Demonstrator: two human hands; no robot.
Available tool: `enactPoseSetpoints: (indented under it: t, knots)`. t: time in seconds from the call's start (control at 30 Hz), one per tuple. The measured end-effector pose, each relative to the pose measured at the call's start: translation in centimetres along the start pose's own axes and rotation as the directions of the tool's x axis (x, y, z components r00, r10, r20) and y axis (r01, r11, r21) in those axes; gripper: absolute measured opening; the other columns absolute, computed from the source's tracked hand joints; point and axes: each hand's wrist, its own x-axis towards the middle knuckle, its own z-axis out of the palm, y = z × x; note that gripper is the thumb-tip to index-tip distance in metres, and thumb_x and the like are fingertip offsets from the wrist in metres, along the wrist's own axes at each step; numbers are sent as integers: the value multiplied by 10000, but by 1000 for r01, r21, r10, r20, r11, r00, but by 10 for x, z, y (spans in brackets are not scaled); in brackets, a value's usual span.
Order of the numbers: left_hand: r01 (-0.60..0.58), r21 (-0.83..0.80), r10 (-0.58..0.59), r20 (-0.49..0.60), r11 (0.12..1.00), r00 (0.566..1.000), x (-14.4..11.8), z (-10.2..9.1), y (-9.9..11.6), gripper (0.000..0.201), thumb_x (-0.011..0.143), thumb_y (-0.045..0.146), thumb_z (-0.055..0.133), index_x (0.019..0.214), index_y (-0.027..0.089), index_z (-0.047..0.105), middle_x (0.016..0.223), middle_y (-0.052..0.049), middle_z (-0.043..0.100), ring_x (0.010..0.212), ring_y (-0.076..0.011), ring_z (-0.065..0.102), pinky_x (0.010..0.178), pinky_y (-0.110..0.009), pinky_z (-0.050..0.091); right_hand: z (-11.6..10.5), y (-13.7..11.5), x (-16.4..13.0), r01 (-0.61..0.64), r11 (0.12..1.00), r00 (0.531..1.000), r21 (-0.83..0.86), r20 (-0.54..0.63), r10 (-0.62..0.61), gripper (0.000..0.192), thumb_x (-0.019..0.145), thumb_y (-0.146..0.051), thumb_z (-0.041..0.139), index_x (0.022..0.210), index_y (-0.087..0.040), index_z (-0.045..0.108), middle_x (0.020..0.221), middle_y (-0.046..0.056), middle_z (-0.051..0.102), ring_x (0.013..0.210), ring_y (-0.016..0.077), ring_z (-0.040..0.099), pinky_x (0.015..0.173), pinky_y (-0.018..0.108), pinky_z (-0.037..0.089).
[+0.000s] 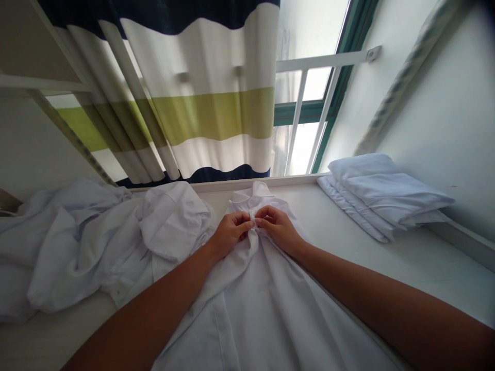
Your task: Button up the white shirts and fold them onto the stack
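White shirt (270, 309) right up close, spread on a white surface (328, 226), collar (253, 191) at the far end. Left hand (230, 232) and right hand (278, 226) are both pinching it just below the collar, basically fingertip to fingertip. Crumpled white fabric (85, 242) on the left.

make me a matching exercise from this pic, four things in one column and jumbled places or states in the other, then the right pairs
1. white shirt
2. folded white clothes
3. crumpled white clothes
4. curtain

A. stacked at the right of the picture
B. striped in navy, pale and green
C. heaped at the left of the picture
D. pinched by the left hand and the right hand

Pairs: 1-D, 2-A, 3-C, 4-B
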Motion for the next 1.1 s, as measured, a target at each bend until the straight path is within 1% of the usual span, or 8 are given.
enactPoseSetpoints:
  t: [0.27, 0.53, 0.67, 0.77, 0.93, 1.0, 1.03, 1.1]
  knots:
    - [31, -38, -30, 12, 999, 999, 0, 2, 3, 294, 760, 404, 771, 777, 151, 621, 623, 47, 485, 542, -64, 410, 512, -205, 292, -1, -2, 0, 6, 1000, 1000, -12, -2, -6, 188, 803, -356, 718, 858, -205, 621, 836, 2, 621, 761, 160, 582, 722, 298, 484]
    - [-1, 116, -1, 20, 993, 1000, 3, 0, -2, 383, 740, 483, 782, 750, 152, 590, 613, 33, 527, 510, -71, 451, 491, -208, 337, -1, 2, 1, 1, 998, 1000, -61, 15, 0, 151, 787, -309, 727, 830, -190, 644, 820, 8, 628, 770, 165, 590, 728, 301, 486]
    - [-14, 137, 13, 6, 990, 1000, 3, 1, -4, 380, 745, 466, 780, 740, 159, 557, 611, 41, 522, 491, -64, 450, 476, -197, 342, -1, 3, 1, -5, 998, 1000, -68, 19, 6, 195, 795, -346, 737, 835, -177, 647, 815, 9, 630, 763, 159, 584, 717, 288, 473]
    - [-16, 94, 19, -27, 995, 999, 4, 2, -3, 349, 772, 444, 758, 767, 171, 540, 598, 51, 510, 476, -66, 442, 456, -192, 338, 0, 2, 1, -14, 1000, 1000, -16, -6, 14, 263, 884, -437, 641, 832, -179, 628, 782, -2, 608, 732, 141, 559, 703, 272, 456]
    - [4, -11, -6, -124, 1000, 992, 2, 6, -1, 289, 897, 463, 569, 818, 190, 515, 669, 25, 544, 516, -100, 487, 471, -218, 375, 3, 2, 0, -29, 995, 997, 98, -68, 36, 400, 963, -550, 480, 830, -191, 599, 734, -11, 567, 675, 134, 519, 659, 264, 437]
    - [-36, 84, 50, -173, 996, 984, -1, 8, 5, 316, 919, 485, 511, 785, 201, 485, 643, 31, 519, 506, -107, 469, 477, -231, 359, 4, 1, 0, -25, 994, 995, 109, -89, 34, 427, 969, -565, 460, 810, -190, 588, 725, -8, 562, 664, 133, 504, 647, 265, 425]
    - [-64, 186, 100, -196, 980, 976, -3, 8, 10, 336, 927, 497, 490, 762, 204, 475, 621, 35, 500, 506, -110, 456, 493, -237, 354, 4, 1, 0, -18, 994, 995, 108, -96, 28, 441, 974, -568, 448, 793, -189, 581, 718, -7, 558, 655, 132, 494, 639, 265, 416]
    - [-92, 477, 207, -194, 874, 959, -11, 10, 26, 382, 922, 524, 488, 715, 203, 474, 597, 32, 485, 536, -119, 448, 550, -251, 346, 5, 1, 2, -2, 994, 995, 108, -102, 13, 469, 983, -574, 420, 763, -187, 569, 703, -4, 552, 640, 131, 479, 625, 265, 403]
